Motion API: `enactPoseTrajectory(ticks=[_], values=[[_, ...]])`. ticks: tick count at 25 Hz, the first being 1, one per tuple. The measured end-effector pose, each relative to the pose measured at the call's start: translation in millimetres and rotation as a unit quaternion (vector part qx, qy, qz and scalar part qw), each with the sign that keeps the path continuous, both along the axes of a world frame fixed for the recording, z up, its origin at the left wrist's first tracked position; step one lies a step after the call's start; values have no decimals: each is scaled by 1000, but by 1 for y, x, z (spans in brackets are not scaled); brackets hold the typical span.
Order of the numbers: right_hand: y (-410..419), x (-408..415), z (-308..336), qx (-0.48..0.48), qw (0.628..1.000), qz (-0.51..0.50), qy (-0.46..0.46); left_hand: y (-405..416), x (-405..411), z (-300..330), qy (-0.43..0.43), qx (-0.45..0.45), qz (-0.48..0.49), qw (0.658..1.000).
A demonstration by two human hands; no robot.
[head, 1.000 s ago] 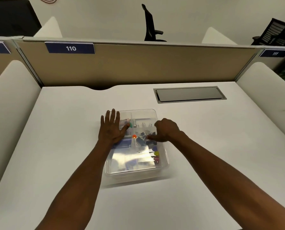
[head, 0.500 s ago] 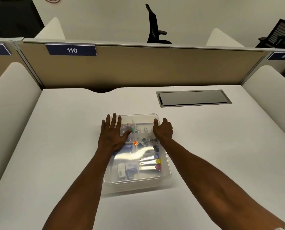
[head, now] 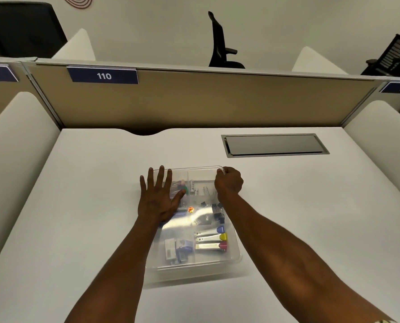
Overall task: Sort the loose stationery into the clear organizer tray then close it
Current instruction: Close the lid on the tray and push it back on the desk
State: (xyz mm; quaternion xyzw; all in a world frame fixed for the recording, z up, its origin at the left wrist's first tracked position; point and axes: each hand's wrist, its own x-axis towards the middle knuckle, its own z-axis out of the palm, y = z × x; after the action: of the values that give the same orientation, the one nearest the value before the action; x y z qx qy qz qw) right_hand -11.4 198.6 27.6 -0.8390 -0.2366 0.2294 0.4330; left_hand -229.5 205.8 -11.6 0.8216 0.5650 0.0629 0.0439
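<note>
A clear organizer tray sits on the white worktop, near the middle and close to the person. Its see-through lid lies over the top. The left hand lies flat on the lid at the far left part of the tray, fingers straight and spread, thumb angled toward the centre. The right hand is at the far right corner, fingers curled over the rim there, gripping the edge (whether it holds lid, tray, or both cannot be told).

Through the plastic, three metal clips with blue, yellow and pink ends lie side by side in the near right section. Small boxes stand in the near left section, and black binder clips fill the section just beyond the metal clips. A small orange-red dot shows near the tray's middle.

Farther back, a grey cable hatch is set into the worktop, and a tan divider panel carries a blue label reading 110.
</note>
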Motion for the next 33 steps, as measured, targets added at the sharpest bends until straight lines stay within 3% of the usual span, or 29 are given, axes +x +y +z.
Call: enactPoseTrajectory(ticks=[17,19,23,25,33], values=[[-8,-3,-8,96,995,22,-27,1,0,3,5,-15,6,1000],[-11,4,-5,108,993,40,29,1,1,4,3,-19,5,1000],[-26,33,13,103,945,89,297,-1,1,5,-3,-16,8,1000],[-47,39,15,67,935,97,336,-2,1,5,-15,-9,10,1000],[-139,11,-15,69,962,111,238,-5,1,7,-28,4,9,1000]])
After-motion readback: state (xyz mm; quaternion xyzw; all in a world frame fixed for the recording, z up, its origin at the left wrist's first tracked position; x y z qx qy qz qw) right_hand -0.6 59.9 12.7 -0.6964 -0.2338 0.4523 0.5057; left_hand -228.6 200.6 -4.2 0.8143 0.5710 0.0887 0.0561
